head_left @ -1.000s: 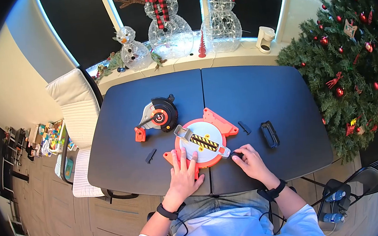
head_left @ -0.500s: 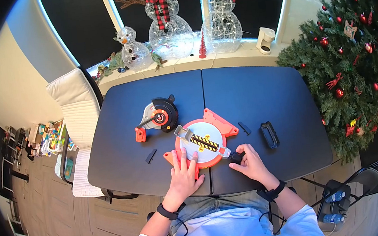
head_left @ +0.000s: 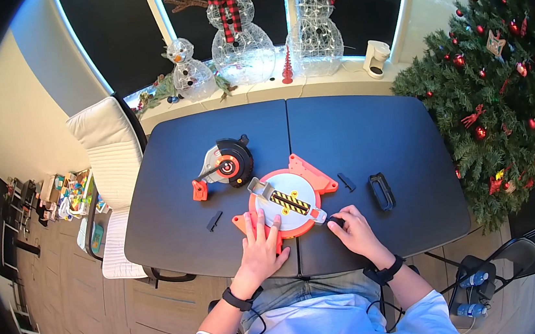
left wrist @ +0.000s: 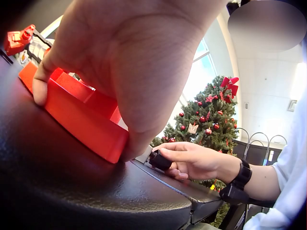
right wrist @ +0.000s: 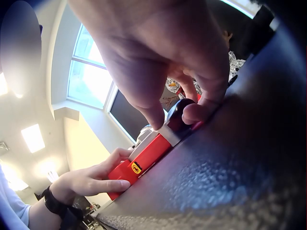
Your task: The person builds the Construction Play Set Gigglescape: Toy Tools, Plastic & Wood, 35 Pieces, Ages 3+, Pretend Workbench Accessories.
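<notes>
A toy with a round grey disc (head_left: 278, 221), an orange-red base (head_left: 312, 172) and a yellow-and-black striped slot lies near the front of the table. My left hand (head_left: 261, 253) rests on its near left side, fingers straight across the disc and base, thumb along the edge. At the grey tab on the disc's right, my right hand (head_left: 355, 233) pinches a black knob (left wrist: 159, 160) between thumb and fingers. In the right wrist view the dark knob (right wrist: 178, 115) sits against the tab's end, partly covered by the fingertips.
A black-and-grey toy saw head (head_left: 236, 162) with a red handle lies at the back left. Small black pieces (head_left: 214, 221) (head_left: 346, 181) flank the base. Further right is a black oblong frame (head_left: 381, 191). A seam (head_left: 288, 126) divides the table (head_left: 367, 124).
Half a second ago the right fingers spread and more of the black knob showed; now they are close round it again at the tab. The left hand has stayed in place.
</notes>
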